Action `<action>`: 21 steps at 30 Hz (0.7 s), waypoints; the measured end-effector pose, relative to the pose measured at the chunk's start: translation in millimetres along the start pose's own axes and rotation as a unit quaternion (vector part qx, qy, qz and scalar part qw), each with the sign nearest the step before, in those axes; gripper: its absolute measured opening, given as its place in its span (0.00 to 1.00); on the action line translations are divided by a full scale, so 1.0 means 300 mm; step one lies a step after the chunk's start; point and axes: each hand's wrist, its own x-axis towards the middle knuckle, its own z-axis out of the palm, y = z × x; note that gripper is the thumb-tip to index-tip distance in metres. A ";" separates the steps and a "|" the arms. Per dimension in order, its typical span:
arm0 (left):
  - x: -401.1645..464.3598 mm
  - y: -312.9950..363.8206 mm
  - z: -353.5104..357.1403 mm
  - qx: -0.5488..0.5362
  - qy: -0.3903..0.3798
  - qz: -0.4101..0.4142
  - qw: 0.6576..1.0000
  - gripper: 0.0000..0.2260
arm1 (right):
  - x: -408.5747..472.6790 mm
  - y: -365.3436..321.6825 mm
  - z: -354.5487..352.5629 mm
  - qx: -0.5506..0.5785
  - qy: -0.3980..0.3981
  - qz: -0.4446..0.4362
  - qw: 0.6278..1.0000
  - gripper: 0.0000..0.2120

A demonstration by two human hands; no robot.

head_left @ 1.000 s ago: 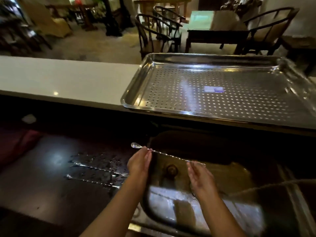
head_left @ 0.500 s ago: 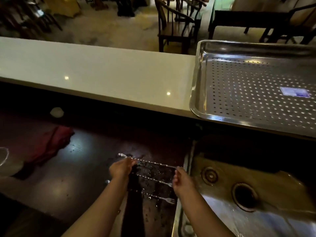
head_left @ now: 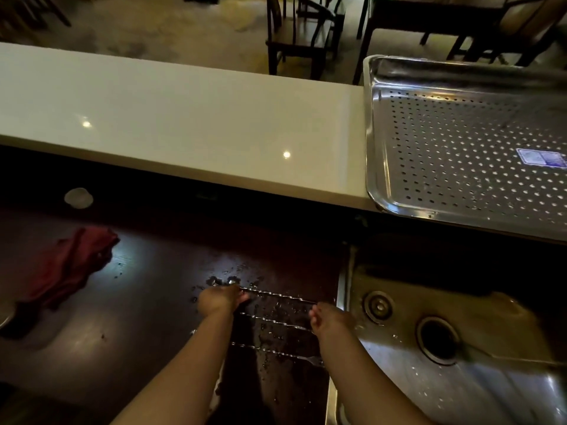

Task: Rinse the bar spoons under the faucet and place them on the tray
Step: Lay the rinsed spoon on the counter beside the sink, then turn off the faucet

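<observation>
Three twisted metal bar spoons lie side by side on the wet dark counter left of the sink (head_left: 395, 381). My left hand (head_left: 219, 300) grips the bowl end of the farthest bar spoon (head_left: 276, 296), and my right hand (head_left: 329, 319) pinches its other end, low over the counter. The second spoon (head_left: 273, 321) and the third spoon (head_left: 270, 350) rest nearer to me, partly hidden by my forearms. The perforated steel tray (head_left: 372, 167) sits on the white bar top at the upper right, with only a blue label in it. No faucet is in view.
A crumpled red cloth (head_left: 67, 268) lies on the dark counter at left, with a small white round object (head_left: 78, 197) behind it. The white bar top (head_left: 184, 124) runs across the back. The sink drain (head_left: 438, 338) is to the right. Chairs stand beyond the bar.
Both hands carried the bar spoon from over the sink leftward to the wet counter and lowered it beside the other two spoons. The view swung left with them.
</observation>
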 end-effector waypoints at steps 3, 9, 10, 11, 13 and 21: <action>-0.021 0.015 -0.013 0.046 -0.018 0.030 0.998 0.12 | -0.003 0.009 -0.021 -0.016 -0.028 -0.021 0.999 0.11; -0.052 0.012 -0.024 0.073 -0.007 0.077 0.994 0.08 | 0.010 -0.017 0.001 -0.038 0.001 -0.014 0.999 0.15; -0.059 0.002 -0.018 0.042 -0.001 0.092 0.995 0.10 | 0.009 -0.026 -0.008 -0.028 -0.016 -0.011 0.999 0.14; -0.074 -0.008 -0.006 0.022 -0.001 0.119 0.993 0.11 | 0.001 -0.037 -0.026 -0.013 -0.032 -0.010 0.999 0.14; -0.138 -0.014 0.036 0.001 -0.031 0.175 0.984 0.12 | -0.022 -0.068 -0.075 0.010 -0.061 -0.017 0.998 0.13; -0.536 -0.031 0.384 0.026 -0.345 0.211 0.914 0.06 | -0.112 -0.196 -0.479 0.038 -0.083 -0.116 0.989 0.09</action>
